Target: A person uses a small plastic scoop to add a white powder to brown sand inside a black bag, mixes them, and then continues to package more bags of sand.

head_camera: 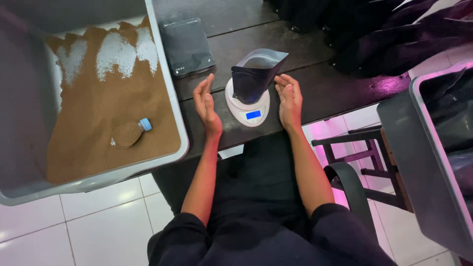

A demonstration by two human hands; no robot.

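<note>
A dark stand-up pouch (pixel 256 74) is seen upright, mouth open, on a small white scale (pixel 247 106) at centre frame on the desk (pixel 325 88). It is flanked, untouched, by the left hand (pixel 205 104) and right hand (pixel 289 100), each grip open and empty. The pouch is judged light, thin-walled and easily tipped, best taken by both side walls below the mouth.

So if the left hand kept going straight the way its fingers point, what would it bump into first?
Probably the flat dark pouch lying on the table. The left hand points up and away, beside the scale, with bare tabletop between. Depth is hard to judge, so it might pass just right of the pouch.
</note>
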